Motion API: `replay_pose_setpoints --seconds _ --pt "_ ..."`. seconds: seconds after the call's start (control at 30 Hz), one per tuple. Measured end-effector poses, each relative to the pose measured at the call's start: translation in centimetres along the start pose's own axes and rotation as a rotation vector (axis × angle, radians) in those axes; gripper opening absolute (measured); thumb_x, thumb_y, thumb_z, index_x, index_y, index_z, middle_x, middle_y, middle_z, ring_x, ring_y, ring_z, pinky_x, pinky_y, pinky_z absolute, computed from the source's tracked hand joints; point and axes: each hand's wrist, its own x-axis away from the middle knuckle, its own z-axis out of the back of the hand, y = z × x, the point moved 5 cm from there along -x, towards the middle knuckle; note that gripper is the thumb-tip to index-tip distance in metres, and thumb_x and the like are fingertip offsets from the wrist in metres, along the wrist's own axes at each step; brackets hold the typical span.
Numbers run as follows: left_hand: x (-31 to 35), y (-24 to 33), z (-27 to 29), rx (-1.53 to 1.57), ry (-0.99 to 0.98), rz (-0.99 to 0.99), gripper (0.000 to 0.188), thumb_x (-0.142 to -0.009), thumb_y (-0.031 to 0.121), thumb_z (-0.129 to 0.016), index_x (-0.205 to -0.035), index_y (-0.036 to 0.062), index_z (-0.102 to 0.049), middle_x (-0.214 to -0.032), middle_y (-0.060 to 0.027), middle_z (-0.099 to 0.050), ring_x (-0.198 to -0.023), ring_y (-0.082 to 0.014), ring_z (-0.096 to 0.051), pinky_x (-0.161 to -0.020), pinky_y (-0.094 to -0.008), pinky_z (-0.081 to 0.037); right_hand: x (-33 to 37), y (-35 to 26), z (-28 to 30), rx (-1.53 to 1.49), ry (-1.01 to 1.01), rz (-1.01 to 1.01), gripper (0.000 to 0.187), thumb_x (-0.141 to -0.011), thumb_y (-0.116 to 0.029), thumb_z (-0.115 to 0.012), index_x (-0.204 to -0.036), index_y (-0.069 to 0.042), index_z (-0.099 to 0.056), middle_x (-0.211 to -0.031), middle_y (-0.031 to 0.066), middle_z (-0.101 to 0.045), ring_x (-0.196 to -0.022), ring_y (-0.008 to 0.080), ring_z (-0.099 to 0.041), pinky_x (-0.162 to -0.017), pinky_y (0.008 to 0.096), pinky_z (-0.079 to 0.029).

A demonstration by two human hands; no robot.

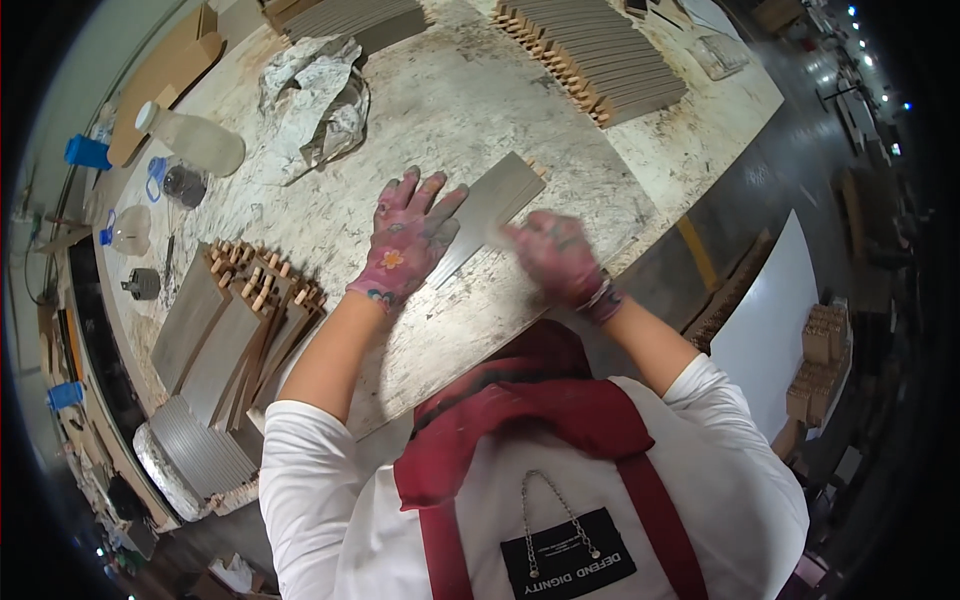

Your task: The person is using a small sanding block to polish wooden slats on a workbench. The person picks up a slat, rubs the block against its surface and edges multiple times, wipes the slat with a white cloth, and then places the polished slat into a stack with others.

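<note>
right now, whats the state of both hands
Left hand: open, spread, on the grey board.
Right hand: curled but blurred; cannot tell if holding anything.

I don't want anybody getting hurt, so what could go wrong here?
The right hand, blurred in the picture, might knock the left hand, spread close by, partly over the grey board. The pile of boards on the left is uneven, so it might slide apart.

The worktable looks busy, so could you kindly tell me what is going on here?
A person's gloved left hand lies spread at the edge of a grey panel with wooden pegs on the worktable. The right hand, blurred, is beside it; whether it grips anything is unclear. Similar panels lie piled to the left.
</note>
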Motion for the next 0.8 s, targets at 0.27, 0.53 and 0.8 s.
replay_pose_setpoints --seconds 0.27,0.53,0.8 --pt "-1.8 3.5 1.7 -0.030 -0.077 0.031 0.048 -0.088 0.033 -0.065 -0.132 0.0143 -0.059 -0.139 -0.0163 -0.049 -0.132 -0.0378 -0.042 -0.108 -0.0525 -0.031 1.4 9.6 6.7 -0.320 0.198 -0.417 0.049 -0.085 -0.018 -0.065 -0.133 -0.010 -0.056 -0.126 0.0187 -0.059 -0.113 0.0340 -0.058 -0.098 0.0382 -0.046" --pt "-1.2 6.3 -0.1 -0.058 -0.088 0.106 0.059 -0.083 0.028 -0.070 -0.138 0.0144 -0.052 -0.145 -0.0160 -0.044 -0.121 -0.0366 -0.049 -0.101 -0.0463 -0.042 -5.6 7.2 2.6 -0.593 -0.039 -0.427 0.052 -0.089 -0.029 -0.062 -0.134 -0.004 -0.054 -0.128 0.0207 -0.060 -0.121 0.0376 -0.055 -0.103 0.0372 -0.043" --pt "-1.2 5.9 -0.3 -0.031 -0.096 0.106 0.060 -0.082 0.026 -0.070 -0.138 0.0141 -0.052 -0.145 -0.0153 -0.044 -0.124 -0.0355 -0.047 -0.102 -0.0461 -0.041 0.8 6.8 4.6 -0.407 -0.224 -0.474 0.049 -0.090 -0.029 -0.063 -0.132 -0.006 -0.056 -0.121 0.0204 -0.063 -0.114 0.0383 -0.058 -0.100 0.0395 -0.045"
